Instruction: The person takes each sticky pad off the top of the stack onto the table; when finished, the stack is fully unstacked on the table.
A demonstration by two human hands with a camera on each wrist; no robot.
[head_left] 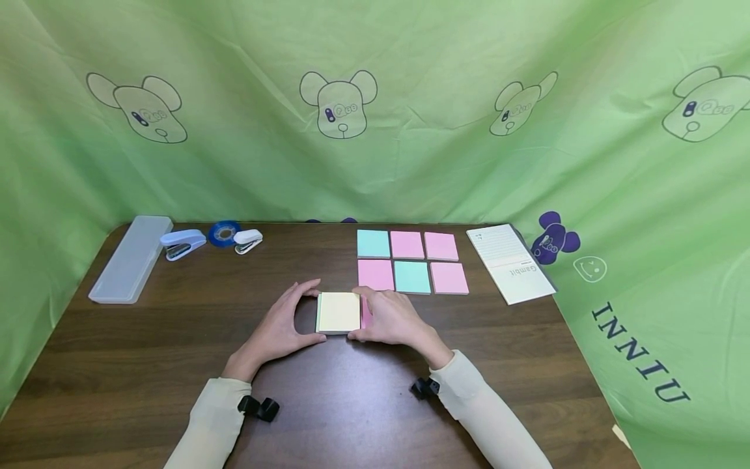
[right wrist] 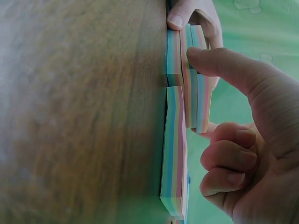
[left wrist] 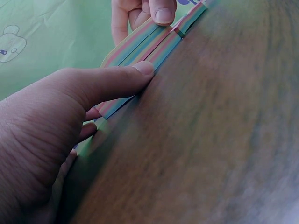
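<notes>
Between the hands, near the middle of the table, sits a stack of sticky note pads [head_left: 338,314] with a pale yellow top and striped edges. My left hand [head_left: 278,329] grips its left side, thumb at the front edge [left wrist: 140,70] and fingers behind. From the right, my right hand [head_left: 391,316] pinches the upper pads [right wrist: 204,98] between thumb and index finger, the other fingers curled in. Those upper pads are shifted sideways over the lower ones. A pink-topped pad [right wrist: 174,149] lies against the stack, partly hidden under my right hand in the head view.
Behind my right hand, pink and turquoise sticky note pads [head_left: 412,277] lie in two rows. An open notepad [head_left: 511,264] is at the right. On the left are a translucent case [head_left: 131,260], a blue stapler [head_left: 184,243], blue tape [head_left: 224,233] and a white stapler [head_left: 248,240].
</notes>
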